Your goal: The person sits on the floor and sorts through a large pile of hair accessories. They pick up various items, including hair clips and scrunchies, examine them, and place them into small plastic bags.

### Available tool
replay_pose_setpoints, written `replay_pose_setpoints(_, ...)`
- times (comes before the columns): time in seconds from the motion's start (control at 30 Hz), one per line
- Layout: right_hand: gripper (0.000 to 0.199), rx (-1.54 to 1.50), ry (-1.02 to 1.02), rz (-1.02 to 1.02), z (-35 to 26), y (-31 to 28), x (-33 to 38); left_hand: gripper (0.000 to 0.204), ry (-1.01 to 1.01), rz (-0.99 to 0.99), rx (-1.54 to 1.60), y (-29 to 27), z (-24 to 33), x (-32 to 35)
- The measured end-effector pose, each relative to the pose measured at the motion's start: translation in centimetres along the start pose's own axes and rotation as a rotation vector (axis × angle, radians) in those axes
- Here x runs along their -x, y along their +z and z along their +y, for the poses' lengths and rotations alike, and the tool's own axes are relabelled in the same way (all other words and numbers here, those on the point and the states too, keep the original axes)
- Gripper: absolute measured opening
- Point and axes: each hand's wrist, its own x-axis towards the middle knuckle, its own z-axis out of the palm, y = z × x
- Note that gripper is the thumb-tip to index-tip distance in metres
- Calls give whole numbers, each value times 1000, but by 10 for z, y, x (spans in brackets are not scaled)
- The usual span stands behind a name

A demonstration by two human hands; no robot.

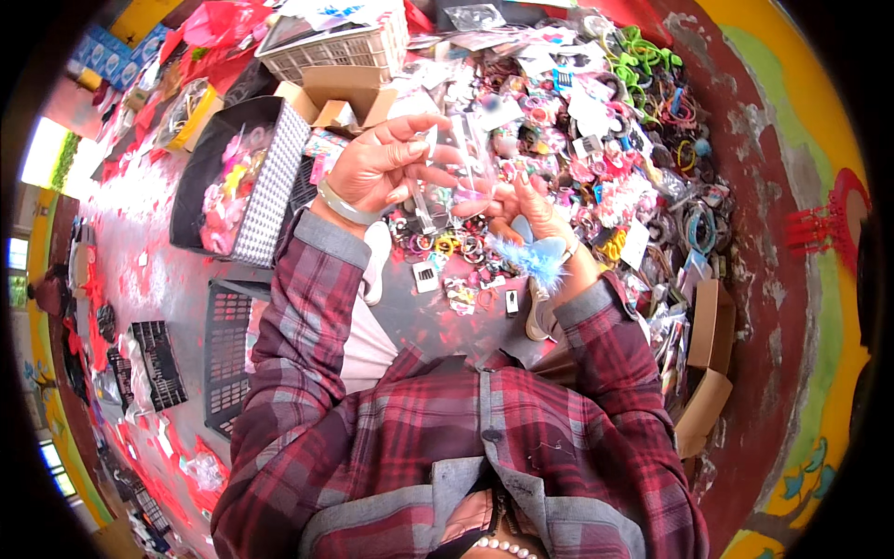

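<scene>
In front of me, my left hand [384, 170] pinches a small clear plastic bag [477, 160] between thumb and fingers. A white band circles that wrist. My right hand [540, 212] is raised near the bag's lower end, its fingers curled. Against its palm is a hair accessory with light blue fluffy feathers [531, 259]; the palm hides part of it. Whether the right fingertips also touch the bag, I cannot tell. Below and beyond both hands lies a big heap of mixed hair ties and trinkets [559, 121].
A dark box with a checkered side [270, 186] holds pink and yellow pieces at left. Behind it stand an open cardboard box [349, 84] and a pale crate [326, 51]. A black basket [228, 354] sits by my left arm; another cardboard box [708, 373] is at right.
</scene>
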Motion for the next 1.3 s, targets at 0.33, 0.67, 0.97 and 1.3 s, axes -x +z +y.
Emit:
replay_pose_setpoints(0.33, 31, 180, -210, 533, -24, -11, -2, 47, -138, 68, -82, -25, -19, -23)
replay_pose_setpoints(0.67, 24, 283, -180, 639, -26, -26, -3, 40, -121, 151, -295, -27, -20, -24)
replay_pose_setpoints(0.97, 20, 295, -60, 560, -7, -38, -7, 50, -36, -82, -320, -18, -17, -20)
replay_pose_setpoints(1.3, 33, 759, -39, 739, -27, -39, -5, 25, -405, 388, -793, -38, -26, -23)
